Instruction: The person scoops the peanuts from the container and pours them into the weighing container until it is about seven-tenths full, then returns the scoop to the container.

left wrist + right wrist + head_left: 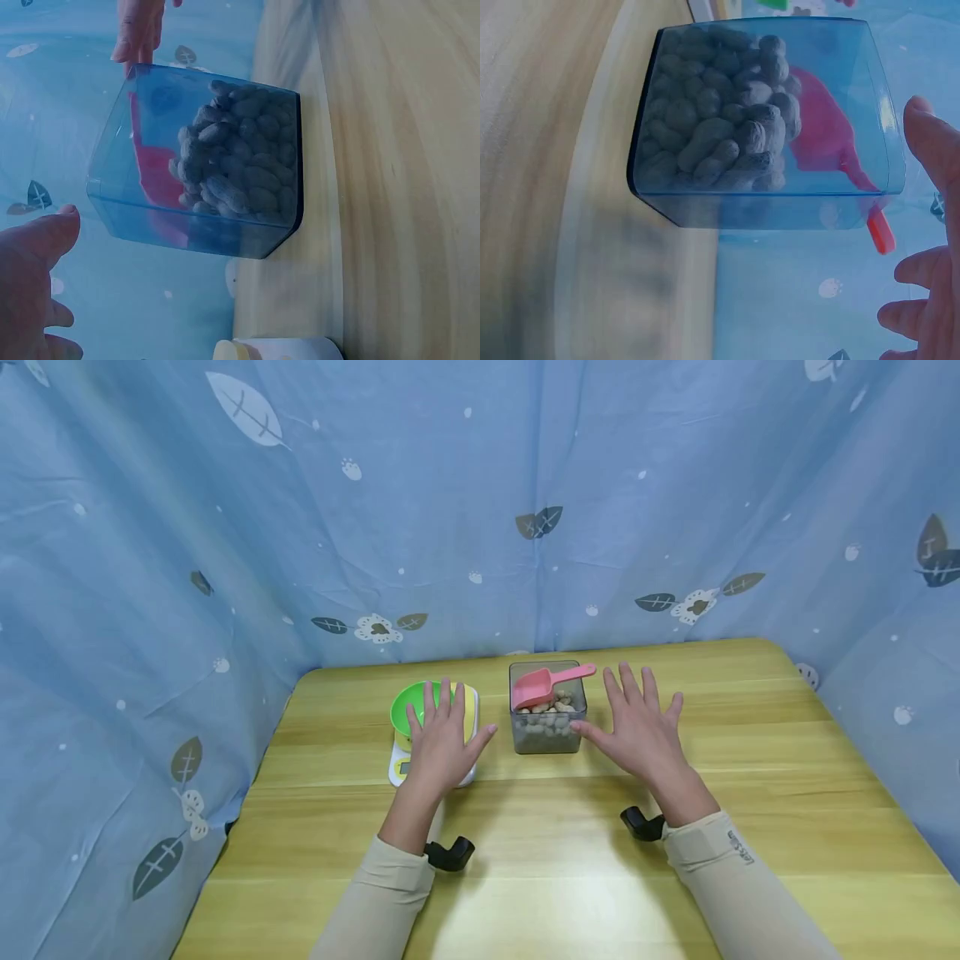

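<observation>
My left hand (441,750) is held with fingers spread above a kitchen scale (471,714), partly covering it and the green bowl (403,708) on top. To the right, my right hand (641,731) is also spread, beside a clear grey plastic box (546,742) of peanuts in their shells (240,150). A pink scoop (534,688) lies on the peanuts, its handle (881,231) reaching over the box's rim toward my right hand. Neither hand holds anything. In the right wrist view the thumb (930,139) is apart from the box.
The wooden table (540,893) carries the scale at left and the box near the middle back. A blue curtain (465,485) with leaf prints hangs behind and at the sides. Black camera mounts (452,855) sit at both wrists.
</observation>
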